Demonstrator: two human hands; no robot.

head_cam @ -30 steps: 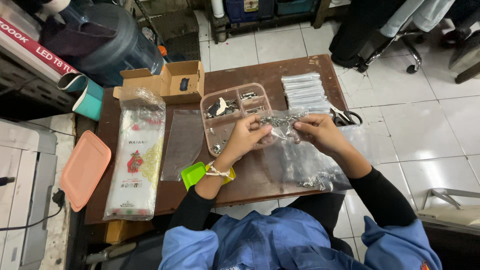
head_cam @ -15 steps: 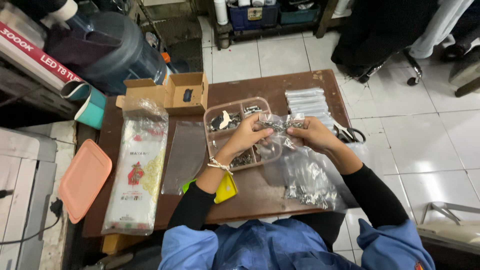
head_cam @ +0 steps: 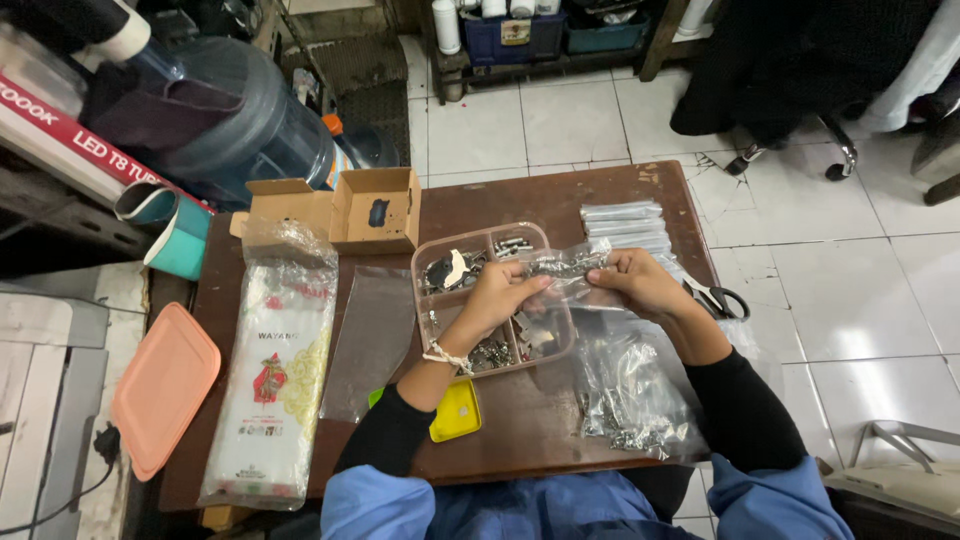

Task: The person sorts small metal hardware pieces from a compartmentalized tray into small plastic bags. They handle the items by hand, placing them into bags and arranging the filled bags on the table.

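1. Head view, far left of the frame: a flat orange lid [head_cam: 163, 388] lies beside the brown bench [head_cam: 520, 440].
2. Next, on the left part of the bench, lies a long clear bag with a red and yellow print [head_cam: 275, 385]. Above it sits an open cardboard box [head_cam: 375, 210].
3. An empty clear bag [head_cam: 375, 340] lies flat just right of the printed bag. A small yellow thing [head_cam: 455, 410] peeks out under the left arm.
4. In the middle sits a clear tray with compartments [head_cam: 495, 300], holding little metal parts.
5. The left hand [head_cam: 500, 295] and the right hand [head_cam: 635, 285] hold a small clear bag of metal parts [head_cam: 570, 265] over the tray. Each grip is pinched tight on one end of it.
6. It looks like the step is filling or closing this little bag. The next move needs steady fingers, so no parts spill.
7. Lower right, a bigger clear bag of metal parts [head_cam: 630, 400] lies on the bench. Scissors [head_cam: 720, 298] and a stack of little bags [head_cam: 625, 222] sit at the right edge.
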